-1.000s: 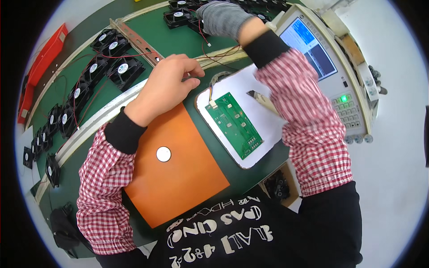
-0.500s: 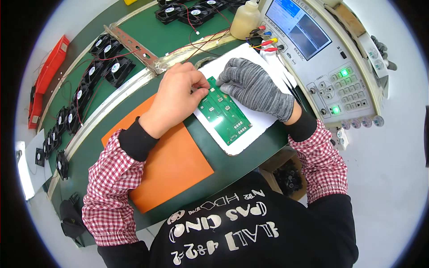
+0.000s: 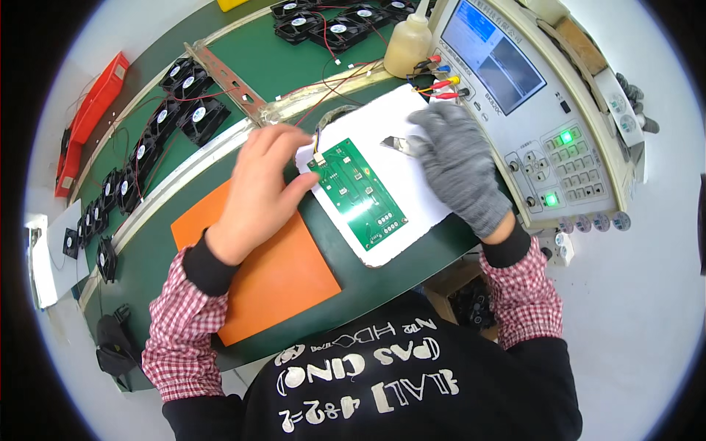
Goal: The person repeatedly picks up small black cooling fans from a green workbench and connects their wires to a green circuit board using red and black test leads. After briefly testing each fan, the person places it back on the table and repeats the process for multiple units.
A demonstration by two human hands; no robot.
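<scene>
A green circuit board (image 3: pixel 357 195) lies on a white pad (image 3: pixel 379 253). A white connector (image 3: pixel 318 157) with thin wires sits at its far left corner. My bare left hand (image 3: pixel 263 187) is open beside that corner, fingers and thumb apart, the thumb tip close to the board's left edge. To the right of the board, over the pad's right side, is my right hand (image 3: pixel 462 160) in a grey knit glove. Its fingers are slightly blurred, and what is under them is hidden. A small dark and silver thing (image 3: pixel 397 145) lies by its fingertips; I cannot make out its kind.
An orange mat (image 3: pixel 278 283) lies under my left forearm. At the right stands a tester (image 3: pixel 544 154) with a screen and clip leads (image 3: pixel 445 87). Behind the pad is a squeeze bottle (image 3: pixel 408 45). Black fans (image 3: pixel 202 121) line the left and far bench. A red bin (image 3: pixel 92 121) stands far left.
My left hand has come off the board's corner and opened. My right hand has moved right, away from the board. The connector with its wires now shows. The tweezers by the tester are now hidden.
</scene>
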